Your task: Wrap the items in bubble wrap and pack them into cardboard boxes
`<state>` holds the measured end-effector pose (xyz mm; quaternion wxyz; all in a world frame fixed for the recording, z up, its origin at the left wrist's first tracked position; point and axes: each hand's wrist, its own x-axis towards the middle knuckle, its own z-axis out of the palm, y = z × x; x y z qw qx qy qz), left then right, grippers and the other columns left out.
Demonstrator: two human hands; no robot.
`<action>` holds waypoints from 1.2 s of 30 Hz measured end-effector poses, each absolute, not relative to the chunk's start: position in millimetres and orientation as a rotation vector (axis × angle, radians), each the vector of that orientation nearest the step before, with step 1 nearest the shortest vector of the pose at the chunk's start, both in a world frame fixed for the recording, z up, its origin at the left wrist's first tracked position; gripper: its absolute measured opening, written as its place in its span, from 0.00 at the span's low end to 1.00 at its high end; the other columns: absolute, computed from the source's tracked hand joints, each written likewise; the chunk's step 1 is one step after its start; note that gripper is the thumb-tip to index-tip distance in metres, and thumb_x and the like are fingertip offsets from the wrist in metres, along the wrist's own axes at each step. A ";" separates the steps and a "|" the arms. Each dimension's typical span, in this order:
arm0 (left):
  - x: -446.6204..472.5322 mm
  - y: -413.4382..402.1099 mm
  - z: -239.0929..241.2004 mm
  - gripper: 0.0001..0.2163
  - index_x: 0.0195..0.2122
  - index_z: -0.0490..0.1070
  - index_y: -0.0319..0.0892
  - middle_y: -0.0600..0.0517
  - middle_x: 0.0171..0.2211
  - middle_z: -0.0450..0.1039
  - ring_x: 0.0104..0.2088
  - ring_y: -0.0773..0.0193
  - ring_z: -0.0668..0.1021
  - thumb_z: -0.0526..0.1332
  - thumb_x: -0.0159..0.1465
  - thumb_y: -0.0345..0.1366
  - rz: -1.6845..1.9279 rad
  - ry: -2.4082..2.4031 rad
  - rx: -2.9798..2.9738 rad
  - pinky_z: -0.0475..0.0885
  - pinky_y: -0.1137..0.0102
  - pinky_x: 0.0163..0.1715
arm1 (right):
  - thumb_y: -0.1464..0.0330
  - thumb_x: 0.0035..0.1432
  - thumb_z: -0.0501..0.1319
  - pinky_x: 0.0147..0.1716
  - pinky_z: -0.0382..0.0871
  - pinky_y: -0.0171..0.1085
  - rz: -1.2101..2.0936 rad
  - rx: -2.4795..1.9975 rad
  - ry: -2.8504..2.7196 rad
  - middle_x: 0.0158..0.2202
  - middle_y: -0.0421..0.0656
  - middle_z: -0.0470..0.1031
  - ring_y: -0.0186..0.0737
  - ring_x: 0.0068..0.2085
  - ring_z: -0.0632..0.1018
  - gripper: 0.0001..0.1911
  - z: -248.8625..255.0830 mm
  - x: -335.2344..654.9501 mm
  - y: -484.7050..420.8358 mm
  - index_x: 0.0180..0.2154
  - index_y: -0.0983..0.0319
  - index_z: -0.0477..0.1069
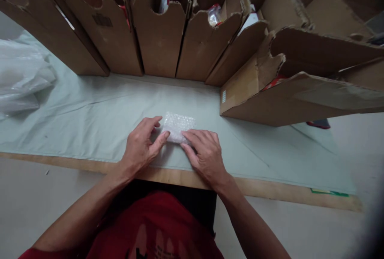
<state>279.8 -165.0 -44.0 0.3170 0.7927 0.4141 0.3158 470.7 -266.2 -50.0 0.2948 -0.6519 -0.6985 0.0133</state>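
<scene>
A small piece of clear bubble wrap lies folded or rolled on the cloth in front of me. Whether anything is inside it cannot be made out. My left hand is at its left end, with the thumb tip touching the wrap and the index finger held apart from the thumb. From the right, my right hand closes on the near right corner, fingers over the top and thumb at the near edge.
Tall cardboard bins stand in a row along the back, with packaged items in some. Another cardboard bin juts forward at the right. Crumpled clear plastic lies at the far left. A wooden edge borders the pale green cloth.
</scene>
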 end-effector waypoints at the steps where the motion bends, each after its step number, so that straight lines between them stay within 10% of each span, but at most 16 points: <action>1: 278.0 -169.6 -39.8 0.18 0.53 0.74 0.41 0.46 0.43 0.78 0.39 0.60 0.79 0.64 0.66 0.44 0.851 1.114 1.903 0.77 0.64 0.39 | 0.68 0.69 0.62 0.45 0.68 0.46 0.074 -1.729 -1.782 0.45 0.46 0.83 0.47 0.45 0.80 0.10 -49.2 470.5 -266.0 0.50 0.61 0.76; 9: 284.0 -217.7 -28.5 0.19 0.48 0.77 0.40 0.44 0.50 0.80 0.54 0.52 0.79 0.73 0.58 0.41 0.622 0.779 0.823 0.71 0.57 0.58 | 0.65 0.66 0.62 0.44 0.74 0.43 0.492 -1.679 -1.385 0.42 0.43 0.84 0.44 0.43 0.81 0.09 -35.1 447.6 -283.5 0.46 0.57 0.78; 16: 288.9 -232.8 -35.2 0.17 0.53 0.77 0.44 0.47 0.51 0.80 0.54 0.55 0.79 0.69 0.64 0.42 0.698 0.747 0.864 0.71 0.62 0.58 | 0.66 0.65 0.63 0.44 0.71 0.46 0.557 -1.668 -1.496 0.40 0.43 0.82 0.43 0.39 0.79 0.07 -23.9 443.6 -296.6 0.44 0.58 0.76; 24: 290.8 -231.3 -14.6 0.12 0.42 0.78 0.44 0.52 0.38 0.81 0.37 0.62 0.80 0.60 0.60 0.28 0.591 0.745 1.610 0.74 0.70 0.39 | 0.59 0.55 0.74 0.54 0.70 0.48 0.593 -1.624 -1.572 0.57 0.48 0.74 0.46 0.51 0.78 0.31 5.9 468.0 -309.1 0.58 0.56 0.70; 32: 313.1 -224.2 -6.0 0.08 0.44 0.77 0.46 0.52 0.35 0.81 0.33 0.61 0.81 0.62 0.65 0.36 0.369 0.525 1.912 0.76 0.69 0.34 | 0.72 0.62 0.65 0.43 0.68 0.41 0.561 -1.588 -1.555 0.35 0.38 0.81 0.38 0.38 0.79 0.04 21.3 493.2 -323.5 0.36 0.57 0.76; 36: 323.2 -197.2 17.9 0.29 0.64 0.68 0.52 0.45 0.56 0.78 0.50 0.49 0.82 0.68 0.62 0.48 0.349 0.318 2.092 0.80 0.60 0.46 | 0.71 0.62 0.65 0.35 0.72 0.37 0.502 -1.632 -1.507 0.32 0.38 0.80 0.37 0.33 0.79 0.02 40.2 535.9 -337.8 0.36 0.58 0.75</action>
